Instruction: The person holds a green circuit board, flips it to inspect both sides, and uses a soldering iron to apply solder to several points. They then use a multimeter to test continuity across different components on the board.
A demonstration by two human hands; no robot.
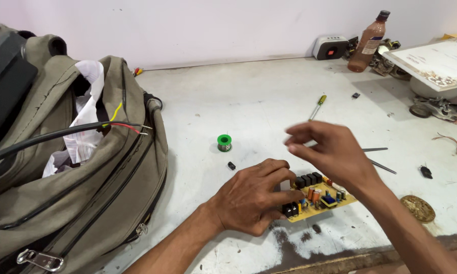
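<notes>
A yellow circuit board (324,199) with black, orange and blue parts lies on the white worktop near the front edge. My left hand (254,198) rests on the board's left end, fingers curled over it and pressing it down. Raised just above the board, my right hand (330,152) is blurred, its fingers pinched together at the left; whether it holds anything is unclear. Tweezers (378,158) lie on the table partly behind that hand.
A large olive bag (81,187) with black cable and stripped wires fills the left. A green solder spool (224,142), yellow-handled screwdriver (317,105), small black parts, a round brass tin (417,208), brown bottle (368,43) and white board (436,63) lie around.
</notes>
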